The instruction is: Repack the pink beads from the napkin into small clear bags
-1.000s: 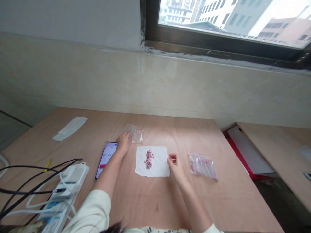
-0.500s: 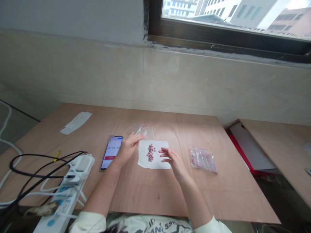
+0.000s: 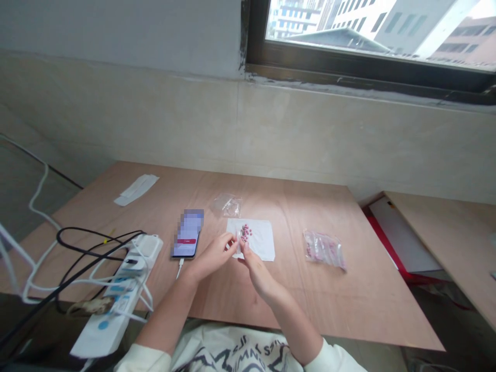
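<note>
My left hand (image 3: pixel 219 253) is closed, its fingertips pinching a small clear plastic bag (image 3: pixel 238 242) upright over the left part of the white paper sheet (image 3: pixel 265 240). Meeting it from the other side, my right hand (image 3: pixel 258 268) has its thumb and fingers closed on the bag's edge. Just beyond the fingertips lies a small pile of pink beads (image 3: pixel 246 232) on the paper; my fingers hide its near part. Whether the held bag contains anything is too small to tell.
Clear empty-looking bags (image 3: pixel 228 205) lie behind the paper. A bag of pink pieces (image 3: pixel 324 250) rests to the right. On the left are a phone (image 3: pixel 189 235) with a charging cable, a power strip (image 3: pixel 134 276) with tangled cords, and white strips (image 3: pixel 137 189).
My left hand has moved from beside the clear bags towards me and now holds a small bag. My right hand has moved left and closed in against it. The view has shifted slightly.
</note>
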A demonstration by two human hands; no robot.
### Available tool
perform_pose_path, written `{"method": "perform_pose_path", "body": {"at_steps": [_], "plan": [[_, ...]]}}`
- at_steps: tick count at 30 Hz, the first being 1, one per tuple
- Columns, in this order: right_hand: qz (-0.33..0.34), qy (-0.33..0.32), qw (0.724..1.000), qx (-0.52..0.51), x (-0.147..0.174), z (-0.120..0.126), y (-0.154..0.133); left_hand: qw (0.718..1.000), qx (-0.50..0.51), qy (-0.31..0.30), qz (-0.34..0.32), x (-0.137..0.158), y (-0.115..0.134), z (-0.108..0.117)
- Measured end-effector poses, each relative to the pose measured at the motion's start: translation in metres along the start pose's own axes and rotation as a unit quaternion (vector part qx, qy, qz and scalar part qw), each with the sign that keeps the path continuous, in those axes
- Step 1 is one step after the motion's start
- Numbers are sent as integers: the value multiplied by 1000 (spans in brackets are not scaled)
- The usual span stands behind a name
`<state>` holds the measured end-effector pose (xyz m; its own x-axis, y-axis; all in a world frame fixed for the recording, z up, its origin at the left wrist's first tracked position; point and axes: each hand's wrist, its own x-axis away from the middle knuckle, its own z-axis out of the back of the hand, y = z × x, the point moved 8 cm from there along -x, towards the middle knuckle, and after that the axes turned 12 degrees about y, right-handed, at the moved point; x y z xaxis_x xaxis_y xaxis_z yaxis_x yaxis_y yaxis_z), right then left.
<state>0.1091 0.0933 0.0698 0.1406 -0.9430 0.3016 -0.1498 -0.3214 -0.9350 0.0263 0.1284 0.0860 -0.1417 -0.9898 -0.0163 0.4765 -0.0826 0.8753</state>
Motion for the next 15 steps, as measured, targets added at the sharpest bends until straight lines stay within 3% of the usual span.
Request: {"method": "perform_pose_path", "body": {"at_steps": [8,15], "plan": [[75,96,982,146,-13,14,-14,1000,6,-20,16,0,4,12],[67,26,988,135,-4,8,-11,997,-15,-71,6,17,8,1]]}}
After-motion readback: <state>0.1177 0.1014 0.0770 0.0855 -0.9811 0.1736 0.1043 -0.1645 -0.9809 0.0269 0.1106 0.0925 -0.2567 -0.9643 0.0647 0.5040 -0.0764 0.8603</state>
